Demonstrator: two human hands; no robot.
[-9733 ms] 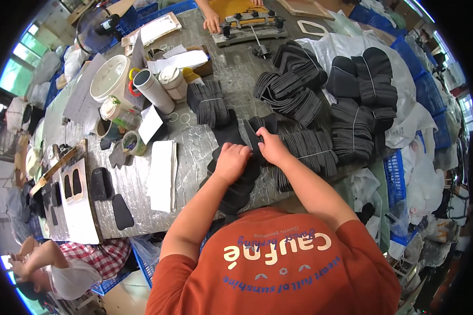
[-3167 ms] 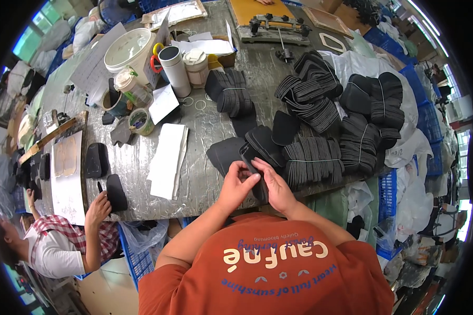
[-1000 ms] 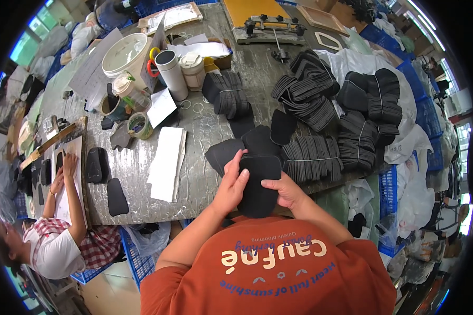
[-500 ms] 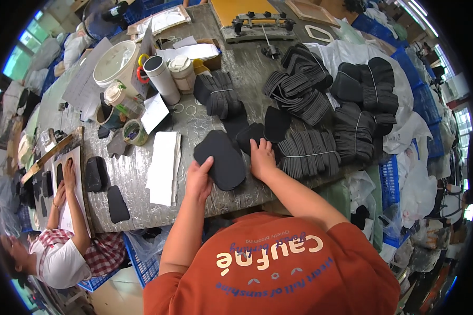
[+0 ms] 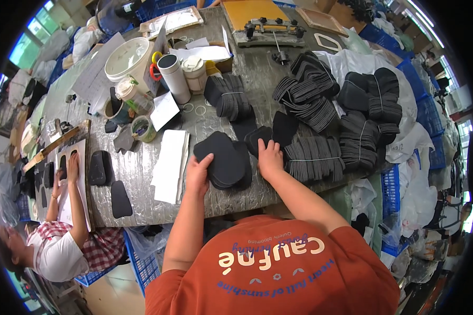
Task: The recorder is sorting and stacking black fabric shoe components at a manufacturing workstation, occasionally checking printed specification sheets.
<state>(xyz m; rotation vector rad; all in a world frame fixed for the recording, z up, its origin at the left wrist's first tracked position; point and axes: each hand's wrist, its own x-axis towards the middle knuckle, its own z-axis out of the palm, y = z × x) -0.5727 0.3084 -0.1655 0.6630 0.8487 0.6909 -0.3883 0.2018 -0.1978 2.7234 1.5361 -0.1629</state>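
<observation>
Black insole stack (image 5: 223, 160) | left hand (image 5: 197, 176) flat on its edge | right hand (image 5: 270, 157) grip loose beside | paint tin (image 5: 143, 128) open

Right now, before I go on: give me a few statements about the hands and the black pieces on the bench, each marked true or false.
1. The left hand rests on the stack of black insole pieces. True.
2. The right hand is lifted clear of the table. False: it lies on the table by the black pieces.
3. Banded bundles of black pieces lie right of the right hand. True.
4. The white sheets lie right of the stack. False: they lie left of it.
</observation>
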